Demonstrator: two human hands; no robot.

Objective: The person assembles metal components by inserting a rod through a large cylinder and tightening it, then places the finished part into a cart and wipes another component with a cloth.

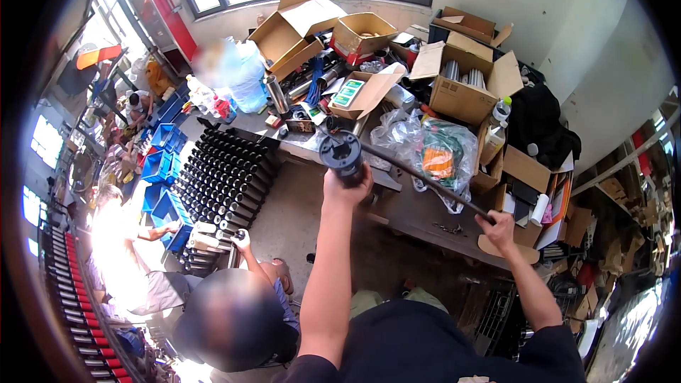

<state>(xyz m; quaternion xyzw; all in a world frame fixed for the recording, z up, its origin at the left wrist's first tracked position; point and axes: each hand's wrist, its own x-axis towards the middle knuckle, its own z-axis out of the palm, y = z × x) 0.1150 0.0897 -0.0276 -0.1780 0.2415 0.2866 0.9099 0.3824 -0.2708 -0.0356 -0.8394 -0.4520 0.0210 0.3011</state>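
In the head view, the person's left hand (349,186) is wrapped around the lower body of a black cylinder (342,154), raised in front of the workbench (408,223) with its notched end up. The right hand (499,232) is curled tightly around the end of a dark rod (436,186), which slants up to the cylinder; whether it enters the rim is hard to tell. On the bench, a small open carton (377,93) holds a green-and-white label (348,92), and a clear plastic bag (464,143) shows an orange printed patch (438,162). Their print is too small to read.
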